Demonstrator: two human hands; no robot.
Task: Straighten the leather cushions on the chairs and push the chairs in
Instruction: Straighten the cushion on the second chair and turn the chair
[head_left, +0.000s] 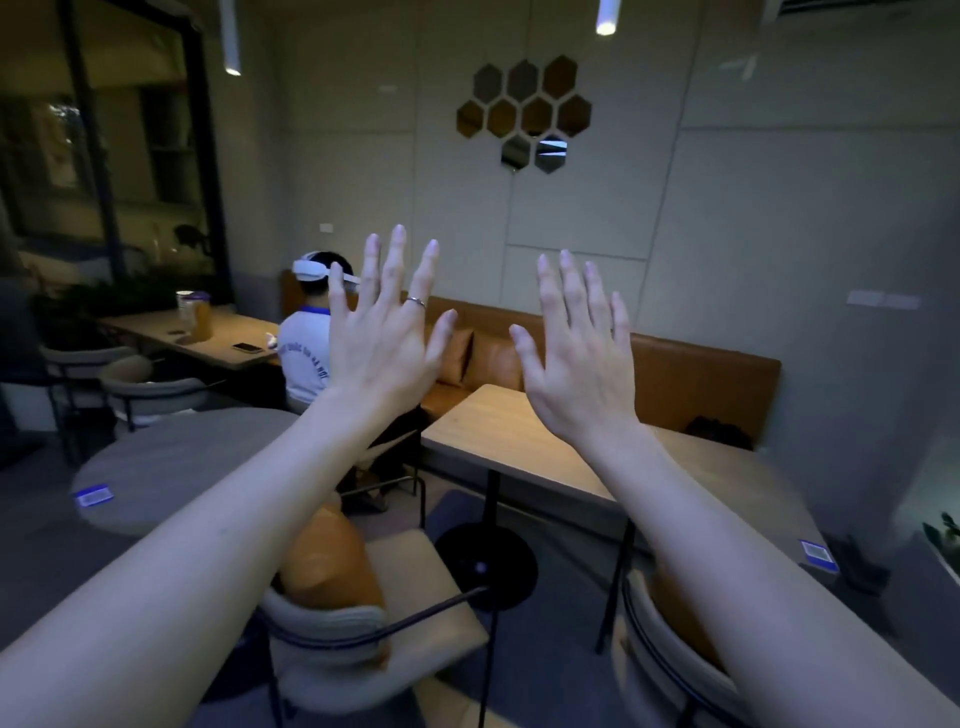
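My left hand (387, 332) and my right hand (579, 358) are raised in front of me, backs toward the camera, fingers spread, holding nothing. Below my left forearm stands a chair (415, 613) with a beige seat and a dark metal frame, pulled out from the wooden table (493, 431). A tan leather cushion (327, 561) leans tilted against its backrest. A second chair (670, 660) sits at the lower right under my right forearm, with an orange cushion (675, 597) partly hidden behind the arm.
A tan leather bench (701, 379) with cushions runs along the back wall. A person in a white shirt (306, 358) sits at a far table (208, 332). A round grey table (171, 462) stands at the left, with more chairs (145, 389) behind it.
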